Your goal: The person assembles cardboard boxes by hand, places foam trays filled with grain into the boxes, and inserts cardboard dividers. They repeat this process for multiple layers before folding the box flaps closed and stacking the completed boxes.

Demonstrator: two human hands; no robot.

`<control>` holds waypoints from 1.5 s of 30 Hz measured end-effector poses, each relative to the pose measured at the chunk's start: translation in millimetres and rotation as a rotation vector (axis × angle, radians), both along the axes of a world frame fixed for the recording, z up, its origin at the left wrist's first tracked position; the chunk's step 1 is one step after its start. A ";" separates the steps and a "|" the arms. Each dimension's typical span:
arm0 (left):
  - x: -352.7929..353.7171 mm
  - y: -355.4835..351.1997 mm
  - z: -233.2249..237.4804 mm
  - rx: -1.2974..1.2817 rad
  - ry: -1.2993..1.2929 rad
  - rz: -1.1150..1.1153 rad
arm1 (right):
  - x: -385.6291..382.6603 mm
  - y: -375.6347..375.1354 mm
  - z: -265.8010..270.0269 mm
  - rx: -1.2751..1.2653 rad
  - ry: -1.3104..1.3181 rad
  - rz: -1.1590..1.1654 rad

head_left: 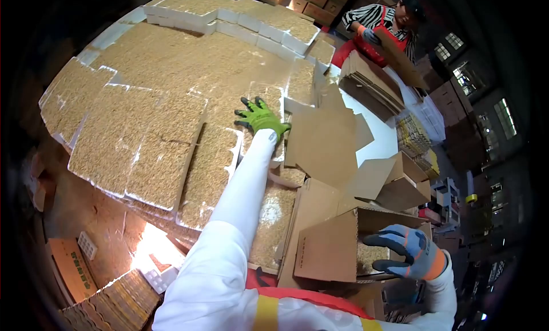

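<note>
My left hand (262, 118), in a green glove with dark fingertips, reaches far out with fingers spread. It lies on a white-edged slab (266, 93) topped with tan, grainy material. My right hand (409, 252) wears a blue-grey glove with an orange cuff. Its fingers are curved and apart, with nothing between them, at the opening of a cardboard box (327, 248). Inside that box some of the same tan grainy material (372, 258) shows; the rest is hidden by the hand and the box walls.
Many similar slabs (166, 139) cover the large table, stacked higher at the back. Open cardboard (320, 139) and another open box (403, 185) lie to the right. Behind them, a co-worker (383, 30) holds a cardboard sheet (400, 59) near flattened boxes (369, 85). Corrugated cardboard (117, 302) stands lower left.
</note>
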State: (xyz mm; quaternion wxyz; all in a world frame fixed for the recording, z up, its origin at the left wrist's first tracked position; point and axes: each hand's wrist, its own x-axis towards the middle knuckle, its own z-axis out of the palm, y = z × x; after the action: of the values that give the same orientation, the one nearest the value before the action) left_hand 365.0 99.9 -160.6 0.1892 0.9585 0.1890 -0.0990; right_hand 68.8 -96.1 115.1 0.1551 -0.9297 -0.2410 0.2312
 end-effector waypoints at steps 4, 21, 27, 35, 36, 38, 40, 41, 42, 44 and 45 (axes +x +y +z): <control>4.2 -6.3 -10.2 0.074 0.025 -0.001 | -42.0 -39.8 2.1 0.106 -0.216 -0.299; -152.0 -60.7 239.8 -0.626 -0.525 -0.964 | -133.5 -229.4 -89.3 0.513 -0.464 -0.719; -243.7 -146.0 276.3 -0.623 -0.563 -1.507 | -145.2 -234.7 -100.9 0.470 -0.616 -0.677; -310.3 -172.7 257.3 -0.318 -0.693 -1.631 | -176.5 -276.2 -165.0 1.153 -0.343 -1.070; -314.5 -172.0 257.7 -0.331 -0.686 -1.639 | -176.7 -279.0 -168.9 1.228 -0.333 -1.083; -326.5 -171.0 259.3 -0.355 -0.676 -1.655 | -176.4 -283.2 -175.7 1.341 -0.313 -1.100; -337.0 -170.8 258.3 -0.309 -0.634 -1.627 | -175.0 -284.4 -180.6 1.430 -0.292 -1.103; -339.2 -173.2 259.6 -0.343 -0.629 -1.612 | -173.8 -284.0 -182.2 1.465 -0.280 -1.101; -340.1 -175.8 260.1 -0.375 -0.624 -1.597 | -172.3 -282.7 -184.6 1.497 -0.270 -1.096; -344.1 -183.5 253.2 -0.531 -0.607 -1.554 | -168.5 -281.0 -187.1 1.536 -0.238 -1.078; -345.7 -184.4 248.8 -0.609 -0.598 -1.528 | -167.6 -279.9 -188.5 1.551 -0.224 -1.068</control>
State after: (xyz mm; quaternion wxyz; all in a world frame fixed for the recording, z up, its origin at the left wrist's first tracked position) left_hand 19.2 -84.5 88.2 0.3604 0.7165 -0.5972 0.0106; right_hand -98.8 -376.0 -73.3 0.7909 -0.5714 0.1164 -0.1853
